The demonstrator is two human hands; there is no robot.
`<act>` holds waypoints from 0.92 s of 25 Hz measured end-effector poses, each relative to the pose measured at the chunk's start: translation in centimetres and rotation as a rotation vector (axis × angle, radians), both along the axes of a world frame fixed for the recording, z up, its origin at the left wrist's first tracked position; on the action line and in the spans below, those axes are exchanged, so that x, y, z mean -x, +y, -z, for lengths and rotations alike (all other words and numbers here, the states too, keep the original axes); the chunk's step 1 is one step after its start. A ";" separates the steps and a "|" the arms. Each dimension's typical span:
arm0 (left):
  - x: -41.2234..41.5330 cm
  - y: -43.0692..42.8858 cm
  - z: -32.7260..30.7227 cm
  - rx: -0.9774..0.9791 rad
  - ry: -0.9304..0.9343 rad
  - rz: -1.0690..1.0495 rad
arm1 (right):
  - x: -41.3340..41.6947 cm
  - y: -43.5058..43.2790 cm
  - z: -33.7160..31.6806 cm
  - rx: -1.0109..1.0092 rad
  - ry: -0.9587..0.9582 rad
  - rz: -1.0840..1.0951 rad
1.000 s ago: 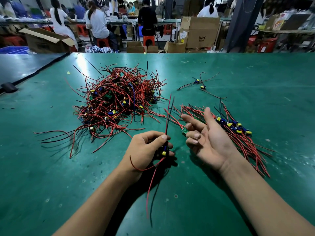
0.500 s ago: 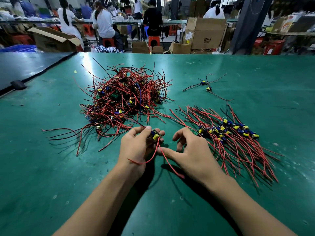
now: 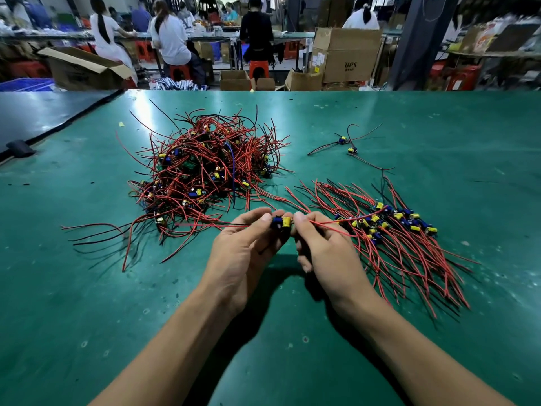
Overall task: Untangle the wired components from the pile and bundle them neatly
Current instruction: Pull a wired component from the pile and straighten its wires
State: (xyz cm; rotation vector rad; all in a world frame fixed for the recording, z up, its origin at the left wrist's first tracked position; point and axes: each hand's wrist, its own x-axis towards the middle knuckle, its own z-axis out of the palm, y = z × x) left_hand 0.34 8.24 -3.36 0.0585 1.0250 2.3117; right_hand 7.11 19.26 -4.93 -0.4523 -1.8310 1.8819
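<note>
Wired component [image 3: 282,222]: small blue-and-yellow body, held just above the worktop [image 3: 87,288], at the middle of the view between both hands. Its long axis runs left to right. One red lead [image 3: 205,225] trails left toward the near edge of the pile [image 3: 205,171]. The other red lead [image 3: 351,218] runs right, over the near end of the sorted bundle [image 3: 404,244].

Grip: the left hand [image 3: 243,256] pinches the body from the left, thumb and forefinger closed on it. The right hand [image 3: 325,253] pinches it from the right, just where the right lead leaves. Fingertips of the two hands are nearly touching across the part. Remaining fingers are curled under; what they do cannot be made out.

Relation that matters: the bundle lies to the right of the grip, near the right hand, its parts clustered in a band and its wires fanned toward and away from the person. The pile lies ahead and to the left, nearer the left hand. The held part lies crosswise to the bundle's wires, so it likely needs a turn before it is laid down.

Whether the tip of the left lead is free of the pile cannot be told; it ends among loose strands there.

Two stray components [image 3: 347,145] sit farther out, apart from both heaps.
</note>
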 end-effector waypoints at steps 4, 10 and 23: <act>0.3 -0.3 0.1 0.015 0.008 0.084 | -0.2 0.6 -1.2 0.461 -0.021 -0.155; 0.9 -1.1 0.5 0.019 0.107 0.350 | -1.0 2.6 -1.7 0.536 -0.038 -0.350; 0.1 -1.1 0.5 0.109 0.201 0.473 | -1.5 2.9 -1.7 0.502 -0.172 -0.466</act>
